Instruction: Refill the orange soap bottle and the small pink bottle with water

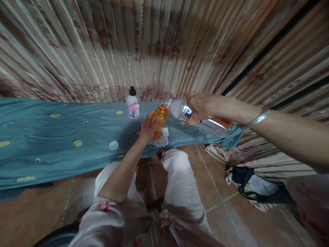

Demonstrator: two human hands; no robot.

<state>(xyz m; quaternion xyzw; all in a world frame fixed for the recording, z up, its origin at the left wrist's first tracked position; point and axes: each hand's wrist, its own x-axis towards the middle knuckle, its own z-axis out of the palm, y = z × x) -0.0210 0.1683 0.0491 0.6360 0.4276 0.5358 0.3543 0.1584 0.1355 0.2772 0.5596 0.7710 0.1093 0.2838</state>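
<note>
My left hand (149,127) is wrapped round an orange see-through bottle (161,120) with an uncapped mouth, tilted a little to the right. Under its base lies a crumpled white cloth or tissue (161,138). My right hand (199,108) grips a large clear plastic bottle (217,127) from above, with an orange label on its wide end. That bottle lies nearly level, its neck pointing left at the orange bottle's mouth. The two mouths are close together; whether they touch or liquid is flowing, I cannot tell.
A clear bottle with a black cap and pink label (133,106) stands at the back of the blue-green patterned cloth (64,127). Behind it hangs a pleated curtain (115,51). A dark bag with straps (257,187) lies on the tiled floor (218,192) at the right.
</note>
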